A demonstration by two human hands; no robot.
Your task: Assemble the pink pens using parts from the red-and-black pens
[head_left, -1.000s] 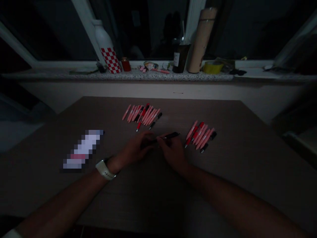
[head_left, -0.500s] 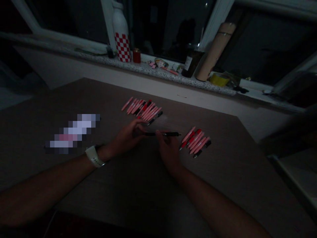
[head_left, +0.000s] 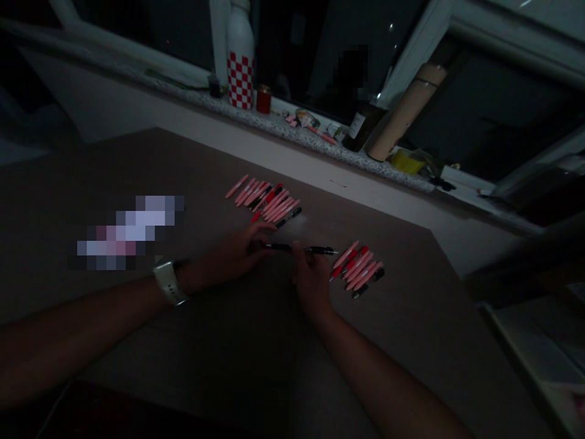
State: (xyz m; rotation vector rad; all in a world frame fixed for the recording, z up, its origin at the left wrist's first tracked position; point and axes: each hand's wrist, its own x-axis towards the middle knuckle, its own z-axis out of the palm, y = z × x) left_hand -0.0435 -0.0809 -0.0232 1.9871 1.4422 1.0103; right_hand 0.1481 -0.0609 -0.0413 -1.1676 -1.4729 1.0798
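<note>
A black pen [head_left: 322, 250] lies level between my two hands, its tip pointing right. My left hand [head_left: 249, 247] pinches its left end, and my right hand [head_left: 313, 274] grips it near the middle with thumb and fingers. Just beyond my left hand is a row of pink, red and black pens [head_left: 265, 198] on the table. To the right of my right hand lies a smaller group of pink and red pens [head_left: 359, 267] with black parts beside it. A pale watch band [head_left: 170, 282] circles my left wrist.
A blurred-out bright object [head_left: 132, 231] rests on the brown table [head_left: 388, 341] at left. On the granite sill [head_left: 192, 97] stand a red-and-white checked bottle [head_left: 241, 73], a small red jar [head_left: 264, 99] and a tan cylinder [head_left: 406, 113]. The room is dim.
The view has tilted and shifted a little. Both hands keep hold of the black pen in nearly the same place, and the two pen groups look unchanged.
</note>
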